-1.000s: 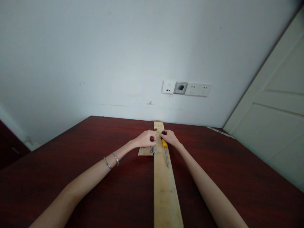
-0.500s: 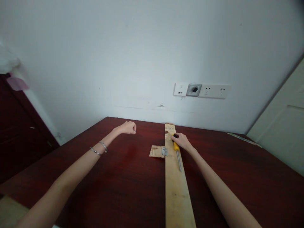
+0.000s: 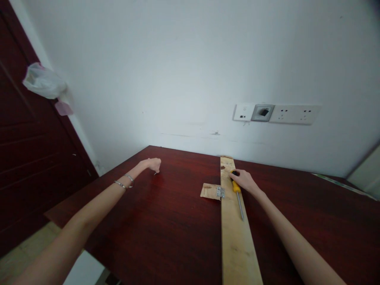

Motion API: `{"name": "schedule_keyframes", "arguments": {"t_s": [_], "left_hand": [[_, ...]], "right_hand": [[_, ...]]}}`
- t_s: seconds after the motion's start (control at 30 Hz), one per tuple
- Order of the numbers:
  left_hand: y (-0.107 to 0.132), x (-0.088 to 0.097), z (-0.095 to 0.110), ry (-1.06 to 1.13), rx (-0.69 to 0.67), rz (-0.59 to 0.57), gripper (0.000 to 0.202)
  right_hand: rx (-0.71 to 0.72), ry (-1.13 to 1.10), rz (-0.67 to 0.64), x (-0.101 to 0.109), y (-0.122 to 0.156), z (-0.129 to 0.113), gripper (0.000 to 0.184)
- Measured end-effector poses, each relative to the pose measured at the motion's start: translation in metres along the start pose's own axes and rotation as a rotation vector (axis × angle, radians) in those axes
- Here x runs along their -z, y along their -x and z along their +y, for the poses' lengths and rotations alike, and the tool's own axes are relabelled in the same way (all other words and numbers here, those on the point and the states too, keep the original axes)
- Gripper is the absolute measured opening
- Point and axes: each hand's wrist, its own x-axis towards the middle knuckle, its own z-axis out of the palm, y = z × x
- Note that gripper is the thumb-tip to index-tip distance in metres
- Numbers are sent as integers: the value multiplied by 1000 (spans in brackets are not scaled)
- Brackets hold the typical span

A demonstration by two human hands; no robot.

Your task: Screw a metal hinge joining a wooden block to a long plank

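My left hand (image 3: pixel 153 164) is closed with its fingers pointing down at the left part of the dark red table (image 3: pixel 178 221). A tiny pale thing shows at its fingertips, too small to name. My right hand (image 3: pixel 245 180) grips the black end of a screwdriver (image 3: pixel 236 187) with a yellow handle. Its steel shaft points toward me over a long wooden board (image 3: pixel 237 241). A metal hinge (image 3: pixel 220 192) joins that board's left edge to a short wooden piece (image 3: pixel 210 191), which lies on the table.
Behind the table rises a white wall (image 3: pixel 184 71) with a row of sockets (image 3: pixel 277 114) at the right. A dark red door (image 3: pixel 26 130) stands at the left, near a hanging white plastic bag (image 3: pixel 44 81). A thin flat strip (image 3: pixel 341 184) lies at the back right.
The view has turned left, so the scene sits further right. My left hand has moved left and down toward the tabletop. My right hand keeps its hold on the screwdriver.
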Motion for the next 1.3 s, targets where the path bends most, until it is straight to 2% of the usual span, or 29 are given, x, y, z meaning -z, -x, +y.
{"name": "schedule_keyframes", "arguments": {"t_s": [0.5,0.63,0.73,0.8,0.87,0.93,1.03,1.17,1.3], "left_hand": [[-21,-27,-37,319,-186,-30,11],[-24,-25,-41,386,-223,-38,16],[-28,-13,-35,419,-230,15,29],[-30,0,-22,433,-245,69,42],[-31,16,0,438,-289,112,53],[-28,30,30,440,-359,118,62],[-15,45,83,415,-494,53,76],[7,43,151,272,-697,-152,97],[18,23,196,86,-731,-105,107]], "right_hand": [[0,1,-2,1,1,-1,29],[-1,1,4,1,1,-1,29],[2,-1,1,1,1,-1,30],[3,-3,-2,1,1,-1,30],[-1,-8,-2,1,1,-1,31],[-7,-16,-1,0,1,0,31],[-12,-32,-1,1,0,0,30],[-11,-55,0,2,-1,1,32],[-7,-73,2,3,0,1,34]]}}
